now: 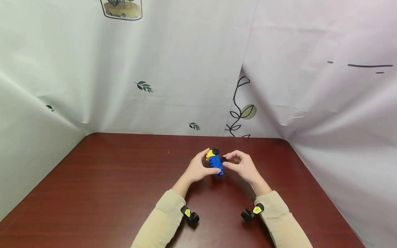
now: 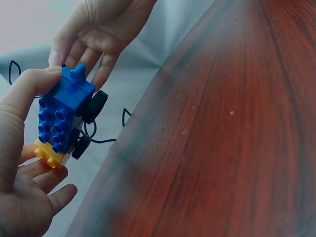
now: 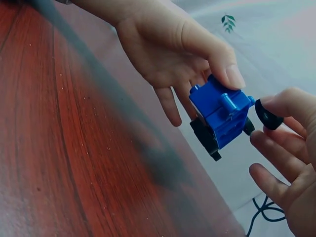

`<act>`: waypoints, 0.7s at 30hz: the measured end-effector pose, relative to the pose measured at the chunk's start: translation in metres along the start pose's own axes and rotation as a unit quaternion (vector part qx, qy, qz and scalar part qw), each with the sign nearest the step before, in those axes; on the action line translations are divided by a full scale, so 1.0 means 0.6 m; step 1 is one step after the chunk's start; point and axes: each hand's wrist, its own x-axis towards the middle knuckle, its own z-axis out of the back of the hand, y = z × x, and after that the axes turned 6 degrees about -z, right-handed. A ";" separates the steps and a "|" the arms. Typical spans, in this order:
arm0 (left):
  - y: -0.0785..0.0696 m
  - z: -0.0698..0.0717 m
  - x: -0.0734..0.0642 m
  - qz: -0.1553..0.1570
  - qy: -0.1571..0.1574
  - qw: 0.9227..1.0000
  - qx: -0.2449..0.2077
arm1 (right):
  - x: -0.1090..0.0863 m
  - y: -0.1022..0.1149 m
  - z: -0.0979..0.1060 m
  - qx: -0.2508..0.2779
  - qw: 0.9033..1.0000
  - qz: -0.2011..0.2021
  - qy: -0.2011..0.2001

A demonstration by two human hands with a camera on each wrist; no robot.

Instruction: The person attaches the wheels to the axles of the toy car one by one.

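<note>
My left hand (image 1: 197,168) grips a small toy car (image 1: 216,163) built of blue and yellow bricks, thumb at its blue end and fingers at its yellow end. Studs (image 2: 53,118) line one side of the car in the left wrist view. Two black wheels (image 2: 95,106) sit along one flank there, and another wheel (image 1: 215,151) shows at the yellow end in the head view. Between thumb and fingers, my right hand (image 1: 243,167) pinches a loose black wheel (image 3: 267,116), right beside the car's blue end at a small axle stub (image 3: 251,100).
Under both hands lies a dark red-brown wooden table (image 1: 124,186). A pale printed cloth (image 1: 186,69) hangs behind its far edge and along the sides. Black wrist cameras (image 1: 193,219) are strapped over the beige sleeves (image 1: 164,215).
</note>
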 end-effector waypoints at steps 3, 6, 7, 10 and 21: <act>0.003 -0.002 -0.001 -0.002 0.002 1.000 0.000 | -0.009 0.014 -0.002 -0.006 1.000 0.001 0.007; 0.003 -0.002 0.000 -0.004 0.002 1.000 -0.002 | -0.019 0.035 -0.003 -0.011 1.000 0.009 0.017; 0.004 -0.002 0.001 -0.006 0.001 1.000 -0.003 | -0.022 0.041 -0.004 -0.012 1.000 0.012 0.019; 0.004 -0.001 0.004 -0.009 0.000 1.000 -0.003 | -0.026 0.054 -0.005 -0.013 1.000 0.015 0.023; 0.007 0.005 0.008 -0.011 0.001 1.000 -0.003 | -0.020 0.055 -0.010 -0.013 0.999 0.012 0.042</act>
